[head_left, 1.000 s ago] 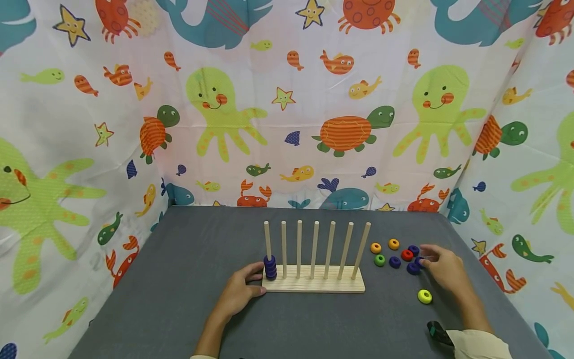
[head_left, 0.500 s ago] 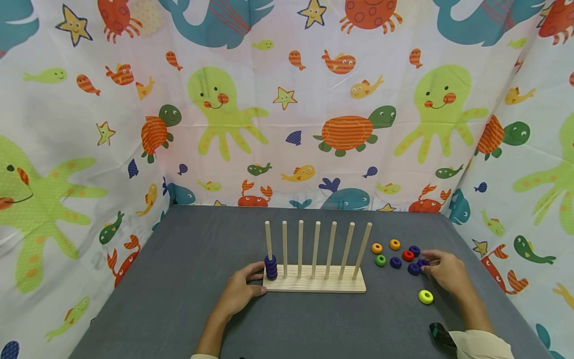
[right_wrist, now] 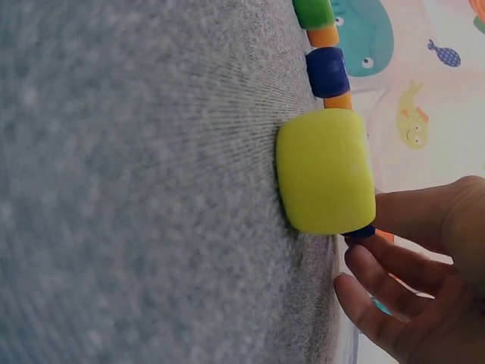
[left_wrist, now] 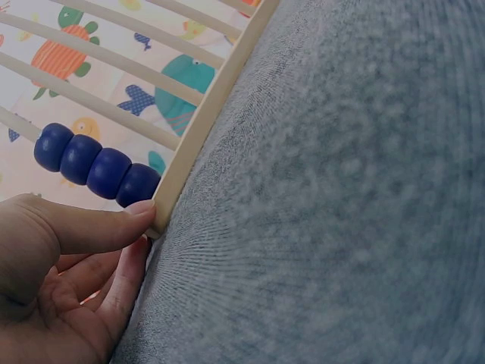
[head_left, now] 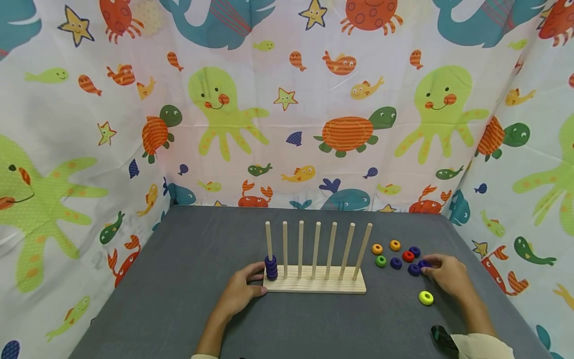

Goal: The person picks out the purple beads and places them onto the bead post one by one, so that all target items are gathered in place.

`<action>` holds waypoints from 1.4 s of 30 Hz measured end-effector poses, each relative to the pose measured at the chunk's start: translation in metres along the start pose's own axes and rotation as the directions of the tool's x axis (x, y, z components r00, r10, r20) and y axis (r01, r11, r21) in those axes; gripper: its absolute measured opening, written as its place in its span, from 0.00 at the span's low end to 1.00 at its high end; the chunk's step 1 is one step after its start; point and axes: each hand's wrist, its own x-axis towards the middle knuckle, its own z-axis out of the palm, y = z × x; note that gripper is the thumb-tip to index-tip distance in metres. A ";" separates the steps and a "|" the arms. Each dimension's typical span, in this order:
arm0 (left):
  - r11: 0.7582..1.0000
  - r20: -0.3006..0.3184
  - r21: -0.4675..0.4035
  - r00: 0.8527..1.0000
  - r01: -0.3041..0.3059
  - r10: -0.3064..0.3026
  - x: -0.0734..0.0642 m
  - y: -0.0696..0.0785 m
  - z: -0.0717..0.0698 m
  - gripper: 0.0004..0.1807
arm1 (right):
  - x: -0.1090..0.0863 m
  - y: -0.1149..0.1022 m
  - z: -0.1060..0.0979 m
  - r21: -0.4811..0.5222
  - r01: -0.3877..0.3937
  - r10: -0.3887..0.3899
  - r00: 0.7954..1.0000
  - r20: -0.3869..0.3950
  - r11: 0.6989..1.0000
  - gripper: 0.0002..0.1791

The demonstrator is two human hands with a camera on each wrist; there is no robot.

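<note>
A wooden peg stand (head_left: 314, 285) with several upright rods stands mid-table. Several dark blue beads (left_wrist: 106, 167) are stacked on its leftmost rod. My left hand (head_left: 239, 291) grips the left end of the base, thumb on the near edge, as the left wrist view shows. To the right of the stand, my right hand (head_left: 448, 274) pinches a blue bead (head_left: 424, 265) between thumb and fingers, low at the table. In the right wrist view, a yellow bead (right_wrist: 326, 173) hides most of that blue bead.
Loose beads lie around the right hand: a red bead (head_left: 408, 256), a green bead (head_left: 380, 261), two orange beads (head_left: 395, 245) and more blue beads (head_left: 396, 263). A black object (head_left: 441, 336) is by the right sleeve. A patterned curtain (head_left: 287, 124) encloses the grey table (head_left: 188, 249).
The right hand's fingertips have closed in on the blue bead, with a slight shift of the hand. The left hand stays at the stand's end.
</note>
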 end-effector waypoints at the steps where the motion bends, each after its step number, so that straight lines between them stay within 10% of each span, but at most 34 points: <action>1: 1.000 0.000 -0.002 1.000 -0.001 0.001 0.000 0.000 0.000 0.37 | -0.001 0.000 0.000 0.003 0.000 0.000 1.000 -0.008 1.000 0.21; 25: 1.000 0.000 -0.015 1.000 -0.004 0.004 -0.001 0.000 0.000 0.37 | -0.017 -0.061 -0.005 0.034 0.095 -0.084 0.968 -0.236 0.995 0.27; 42: 0.999 -0.005 -0.035 1.000 -0.006 0.005 -0.002 0.001 0.001 0.37 | -0.026 -0.115 -0.010 0.014 0.247 -0.222 0.895 -0.388 0.969 0.25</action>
